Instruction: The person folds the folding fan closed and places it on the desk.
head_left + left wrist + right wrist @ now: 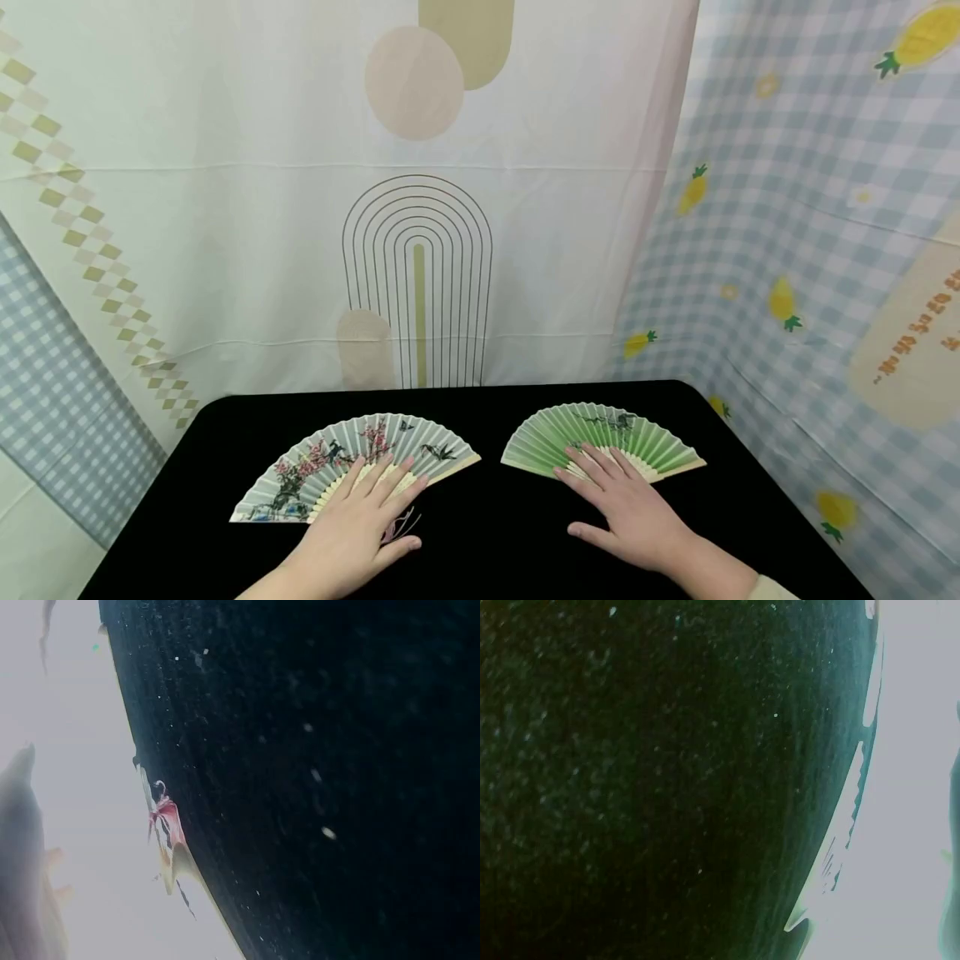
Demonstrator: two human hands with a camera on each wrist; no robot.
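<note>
A white folding fan (315,462) with pink blossoms and dark birds lies spread on the black table at left. My left hand (356,521), fingers straight, is over its ribs and lower middle; a pinkish tassel (390,532) shows beside the thumb. To the right, a green folding fan (543,442) with a dark painted branch is also spread out. Over its rib end is my right hand (630,512), fingers extended and thumb out to the side. Whether either palm touches its fan, I cannot tell. The left wrist view catches the tassel (171,817) against glare.
Both fans lie on a black table (491,542) with rounded far corners. Behind it hangs a pale curtain (262,250) with printed arches. A blue checked curtain (810,275) with pineapples borders the right side. Much of both wrist views is washed out.
</note>
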